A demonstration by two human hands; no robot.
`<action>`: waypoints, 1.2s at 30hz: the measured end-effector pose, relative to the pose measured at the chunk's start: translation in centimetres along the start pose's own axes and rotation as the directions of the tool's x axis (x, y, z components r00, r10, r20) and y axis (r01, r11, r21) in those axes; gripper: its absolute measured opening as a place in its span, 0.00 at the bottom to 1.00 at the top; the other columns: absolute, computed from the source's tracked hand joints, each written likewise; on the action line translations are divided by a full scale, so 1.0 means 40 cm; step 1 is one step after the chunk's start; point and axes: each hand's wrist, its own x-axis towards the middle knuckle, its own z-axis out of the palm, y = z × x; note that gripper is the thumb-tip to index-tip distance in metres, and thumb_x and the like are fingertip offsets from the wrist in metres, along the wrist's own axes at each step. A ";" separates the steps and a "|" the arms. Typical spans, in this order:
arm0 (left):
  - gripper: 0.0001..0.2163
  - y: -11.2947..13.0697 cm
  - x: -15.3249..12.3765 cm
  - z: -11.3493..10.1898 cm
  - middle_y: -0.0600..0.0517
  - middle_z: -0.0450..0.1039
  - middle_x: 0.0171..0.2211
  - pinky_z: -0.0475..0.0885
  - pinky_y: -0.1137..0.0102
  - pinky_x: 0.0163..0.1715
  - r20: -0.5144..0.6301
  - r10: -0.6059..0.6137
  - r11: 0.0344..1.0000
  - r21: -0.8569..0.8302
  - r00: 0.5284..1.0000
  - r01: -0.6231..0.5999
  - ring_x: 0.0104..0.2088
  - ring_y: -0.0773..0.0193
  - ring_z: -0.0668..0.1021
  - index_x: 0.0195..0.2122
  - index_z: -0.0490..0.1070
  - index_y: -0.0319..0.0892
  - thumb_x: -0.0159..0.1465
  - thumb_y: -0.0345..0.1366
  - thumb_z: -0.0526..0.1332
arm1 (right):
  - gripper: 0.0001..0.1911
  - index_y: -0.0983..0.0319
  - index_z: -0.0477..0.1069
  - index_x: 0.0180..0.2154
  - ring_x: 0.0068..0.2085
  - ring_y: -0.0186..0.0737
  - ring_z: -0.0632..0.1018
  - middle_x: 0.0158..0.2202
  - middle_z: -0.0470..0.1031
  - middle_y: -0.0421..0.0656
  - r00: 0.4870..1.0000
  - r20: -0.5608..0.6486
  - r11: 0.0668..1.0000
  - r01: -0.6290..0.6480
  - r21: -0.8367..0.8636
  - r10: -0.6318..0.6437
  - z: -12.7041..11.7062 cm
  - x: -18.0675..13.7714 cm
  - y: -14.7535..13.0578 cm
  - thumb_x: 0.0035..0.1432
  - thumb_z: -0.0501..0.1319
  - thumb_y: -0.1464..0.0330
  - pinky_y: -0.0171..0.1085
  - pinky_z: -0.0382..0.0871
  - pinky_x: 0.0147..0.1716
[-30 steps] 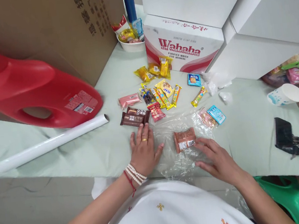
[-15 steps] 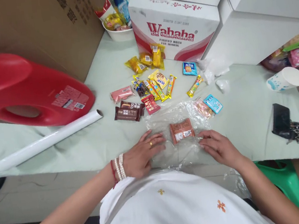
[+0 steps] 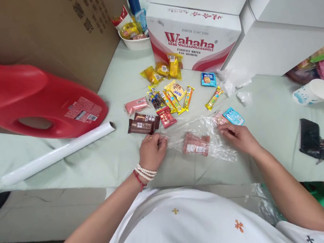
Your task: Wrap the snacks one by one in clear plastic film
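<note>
A clear plastic bag [image 3: 198, 130] lies crumpled on the pale green table [image 3: 119, 158], with a brown snack packet [image 3: 196, 144] inside it. My left hand [image 3: 152, 151] is closed, pinching the bag's left edge. My right hand [image 3: 237, 137] is closed on the bag's right edge, beside a pink packet [image 3: 218, 119] and a blue packet [image 3: 233, 116]. Two dark chocolate bars [image 3: 143, 124] lie just beyond my left hand, next to a red packet [image 3: 166, 116].
Several yellow and striped snack packets [image 3: 173, 96] lie mid-table. A red jug [image 3: 35, 101] and white roll [image 3: 56, 153] are at left, a Wahaha box [image 3: 193, 38] and white bowl [image 3: 134, 42] behind, a paper cup [image 3: 313, 92], phone and keys [image 3: 312, 140] at right.
Both hands went from lying flat on the bag to gripping its two edges, further from me. The bag has been pulled up over the brown packet, which now looks blurred through the plastic.
</note>
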 end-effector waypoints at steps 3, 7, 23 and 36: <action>0.11 -0.001 0.000 0.007 0.48 0.73 0.27 0.67 0.61 0.38 -0.030 0.002 0.994 0.114 1.000 0.001 0.37 0.52 0.75 0.28 0.69 0.45 0.66 0.42 0.56 | 0.18 0.59 0.78 0.48 0.42 0.46 0.81 0.44 0.82 0.47 0.994 -0.095 0.997 0.047 -0.067 -0.053 -0.021 0.009 -0.037 0.69 0.55 0.57 0.42 0.74 0.44; 0.11 -0.004 -0.007 0.008 0.48 0.74 0.27 0.67 0.61 0.38 -0.046 -0.004 0.995 0.104 0.999 0.008 0.37 0.52 0.75 0.29 0.70 0.45 0.67 0.42 0.56 | 0.31 0.58 0.67 0.63 0.50 0.50 0.79 0.53 0.78 0.51 0.967 0.093 0.967 0.243 -0.078 -0.235 -0.029 -0.024 -0.104 0.63 0.64 0.53 0.45 0.74 0.49; 0.12 0.015 -0.050 0.003 0.38 0.73 0.47 0.64 0.47 0.53 -0.390 0.087 0.979 0.204 0.917 -0.006 0.51 0.43 0.72 0.47 0.75 0.42 0.64 0.37 0.60 | 0.19 0.64 0.73 0.56 0.50 0.53 0.73 0.48 0.77 0.53 0.975 0.052 0.885 0.218 -0.411 -0.216 0.001 0.130 -0.145 0.69 0.55 0.63 0.45 0.68 0.49; 0.24 0.162 -0.051 0.080 0.46 0.72 0.62 0.65 0.57 0.50 0.281 0.542 0.784 0.169 0.792 -0.597 0.57 0.54 0.75 0.64 0.68 0.47 0.68 0.26 0.52 | 0.13 0.60 0.80 0.45 0.39 0.44 0.73 0.33 0.75 0.45 0.918 0.324 0.867 0.343 -0.362 -0.228 0.033 0.161 -0.197 0.66 0.58 0.73 0.37 0.64 0.40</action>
